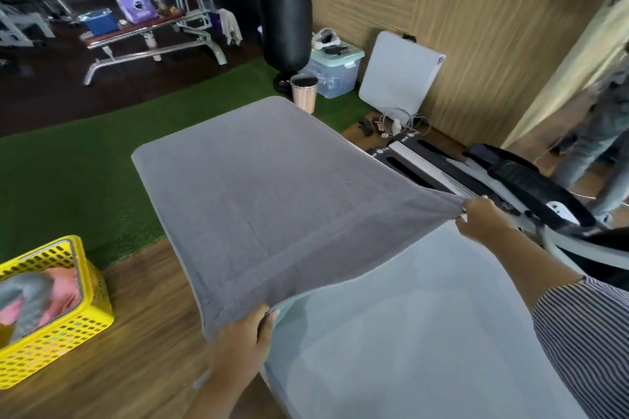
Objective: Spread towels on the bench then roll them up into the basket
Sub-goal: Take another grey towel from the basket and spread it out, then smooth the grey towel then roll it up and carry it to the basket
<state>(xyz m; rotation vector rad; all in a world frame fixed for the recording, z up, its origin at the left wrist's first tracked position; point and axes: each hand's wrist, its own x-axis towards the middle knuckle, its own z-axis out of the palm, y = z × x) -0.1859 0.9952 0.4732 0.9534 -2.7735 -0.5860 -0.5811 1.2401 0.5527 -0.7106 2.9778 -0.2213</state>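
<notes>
Grey towel (272, 187) stretched over pale bench (408, 333), near corners pinched by left hand (243, 330) and right hand (480, 218), yellow basket (85, 313) at left.

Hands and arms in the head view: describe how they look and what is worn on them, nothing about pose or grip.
Both hands are bare: the left hand and right hand wear no gloves, and no rings or watch are visible. The left forearm is uncovered as far as the frame shows. The right arm is bare up to a short sleeve of thin dark and white stripes. Motion blur hides finer detail.
</notes>
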